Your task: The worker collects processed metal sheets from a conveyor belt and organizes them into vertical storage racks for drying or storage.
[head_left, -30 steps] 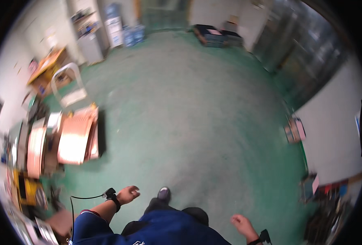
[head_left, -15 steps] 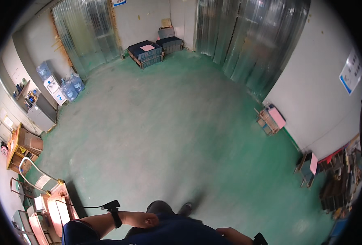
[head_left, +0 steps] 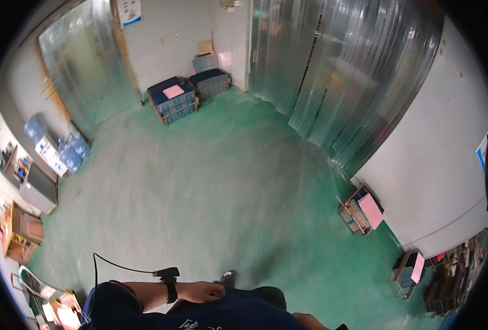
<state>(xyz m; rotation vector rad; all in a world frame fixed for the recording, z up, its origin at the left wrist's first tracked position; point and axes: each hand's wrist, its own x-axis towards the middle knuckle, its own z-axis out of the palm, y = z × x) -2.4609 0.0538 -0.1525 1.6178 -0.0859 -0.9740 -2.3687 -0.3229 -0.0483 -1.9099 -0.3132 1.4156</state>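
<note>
The dark blue shirt point(head_left: 243, 309) has white marks and sits low in the middle. The left hand point(head_left: 202, 292) is curled up by it. I can't tell the cut-off right hand's point(head_left: 308, 321) shape. Green floor point(head_left: 200, 192) spreads ahead.

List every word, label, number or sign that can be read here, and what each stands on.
No text is clear enough to quote.
White-and-blue poster on the far wall: print too small, cut off at the top edge.
White-and-blue sign on the right wall: seen steeply at the rim, unreadable.
Water dispenser: front markings too small to read.
Dark blue shirt: white lettering, cut off at the lower edge.
</note>
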